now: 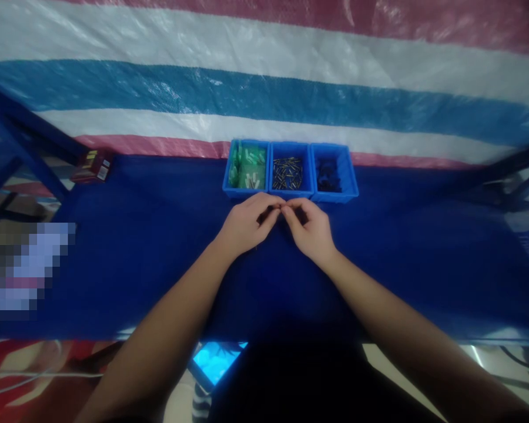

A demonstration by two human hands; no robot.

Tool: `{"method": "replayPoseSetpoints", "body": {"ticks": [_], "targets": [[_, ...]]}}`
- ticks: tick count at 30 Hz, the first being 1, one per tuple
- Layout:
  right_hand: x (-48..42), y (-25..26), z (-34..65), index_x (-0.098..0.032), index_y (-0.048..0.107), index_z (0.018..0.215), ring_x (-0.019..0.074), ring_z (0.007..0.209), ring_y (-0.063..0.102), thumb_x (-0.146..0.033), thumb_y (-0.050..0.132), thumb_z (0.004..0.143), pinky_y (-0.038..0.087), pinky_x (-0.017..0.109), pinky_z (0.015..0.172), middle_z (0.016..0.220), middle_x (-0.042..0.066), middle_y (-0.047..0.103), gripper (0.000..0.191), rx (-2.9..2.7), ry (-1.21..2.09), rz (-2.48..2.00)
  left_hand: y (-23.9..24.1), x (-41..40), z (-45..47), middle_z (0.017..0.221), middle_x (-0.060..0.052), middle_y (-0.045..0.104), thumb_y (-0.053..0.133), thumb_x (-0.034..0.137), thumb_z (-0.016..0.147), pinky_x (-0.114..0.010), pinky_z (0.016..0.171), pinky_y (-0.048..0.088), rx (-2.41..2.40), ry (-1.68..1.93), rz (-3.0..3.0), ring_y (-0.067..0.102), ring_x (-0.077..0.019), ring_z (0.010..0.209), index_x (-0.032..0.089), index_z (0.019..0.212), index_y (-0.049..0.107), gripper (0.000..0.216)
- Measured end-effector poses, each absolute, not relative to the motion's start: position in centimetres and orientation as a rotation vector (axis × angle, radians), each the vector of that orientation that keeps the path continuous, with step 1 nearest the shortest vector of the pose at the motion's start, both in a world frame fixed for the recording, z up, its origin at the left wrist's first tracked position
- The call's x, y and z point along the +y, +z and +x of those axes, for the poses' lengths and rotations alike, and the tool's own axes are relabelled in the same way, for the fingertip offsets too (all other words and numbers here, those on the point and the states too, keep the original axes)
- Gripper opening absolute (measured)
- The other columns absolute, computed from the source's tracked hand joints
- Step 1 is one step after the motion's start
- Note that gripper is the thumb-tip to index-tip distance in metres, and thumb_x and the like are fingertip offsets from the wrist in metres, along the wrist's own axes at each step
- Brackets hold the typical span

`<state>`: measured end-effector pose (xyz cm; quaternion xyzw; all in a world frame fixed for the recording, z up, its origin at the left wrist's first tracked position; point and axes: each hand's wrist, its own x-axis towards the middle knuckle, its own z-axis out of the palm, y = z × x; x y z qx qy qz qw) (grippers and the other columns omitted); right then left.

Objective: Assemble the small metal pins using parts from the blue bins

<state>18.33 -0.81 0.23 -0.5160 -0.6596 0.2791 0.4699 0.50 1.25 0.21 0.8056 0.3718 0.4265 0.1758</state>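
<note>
My left hand (pixel 252 222) and my right hand (pixel 308 228) meet fingertip to fingertip just in front of the blue bins. Both are closed in a pinch; whatever is between the fingertips is too small and dark to name. Right behind them is the middle blue bin (pixel 309 191), with several slim metal pins (pixel 287 174) lying loose in it. In the left blue bin (pixel 226 187) are small whitish pieces (pixel 252 180) on green plastic film (pixel 242 157). Several small dark parts (pixel 328 176) lie in the right blue bin (pixel 350 185).
The bins stand on a dark blue table (pixel 158 235) against a striped plastic sheet (pixel 291 88). A small dark red box (pixel 92 165) sits at the table's back left. Blue metal frame legs (pixel 30 141) rise at the left. A lit screen (pixel 216 361) shows below the front edge.
</note>
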Motion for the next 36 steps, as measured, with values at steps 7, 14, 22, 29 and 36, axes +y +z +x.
{"method": "replayPoseSetpoints", "body": {"ticks": [7,14,22,29,36], "targets": [[-0.96,0.19,17.96,-0.021,0.070,0.099,0.0180,0.084,0.067,-0.027,0.062,0.094,0.054,0.031,0.069,0.096,0.005,0.072,0.012,-1.677,0.671,-1.195,0.50,1.16,0.19,0.106,-0.004,0.076,0.054,0.022,0.099,-0.026,0.086,0.057,1.100,1.176,2.260,0.072,-0.0149,0.095,0.020,0.113,0.069,0.020],[-0.98,0.74,17.82,-0.019,0.068,0.088,0.0154,0.071,0.062,-0.035,0.057,0.098,0.050,0.029,0.063,0.083,0.003,0.070,0.022,-1.637,0.702,-1.263,0.53,0.96,0.10,0.096,-0.002,0.076,0.060,0.026,0.096,-0.023,0.076,0.057,1.119,1.154,2.246,0.071,-0.0127,0.079,0.020,0.110,0.069,0.018],[-0.81,0.47,17.84,-0.021,0.068,0.102,0.0159,0.078,0.067,-0.030,0.063,0.094,0.055,0.030,0.068,0.092,0.004,0.072,0.013,-1.570,0.730,-1.197,0.45,0.97,0.04,0.095,-0.002,0.075,0.059,0.026,0.099,-0.022,0.076,0.055,1.179,1.109,2.251,0.072,-0.0128,0.083,0.019,0.106,0.068,0.013],[-1.18,0.67,17.87,-0.022,0.069,0.098,0.0172,0.079,0.068,-0.027,0.065,0.092,0.058,0.033,0.071,0.092,0.004,0.071,0.008,-1.592,0.690,-1.163,0.98,0.83,-0.01,0.083,0.000,0.075,0.056,0.028,0.100,-0.022,0.068,0.051,1.195,1.083,2.327,0.071,-0.0117,0.074,0.019,0.098,0.068,0.015],[-1.36,1.00,18.14,-0.022,0.070,0.097,0.0174,0.081,0.069,-0.030,0.062,0.095,0.058,0.032,0.071,0.094,0.004,0.074,0.011,-1.598,0.703,-1.234,0.74,0.62,0.08,0.082,0.001,0.074,0.061,0.030,0.097,-0.022,0.067,0.052,1.207,1.120,2.280,0.068,-0.0105,0.067,0.021,0.109,0.068,0.017]]}}
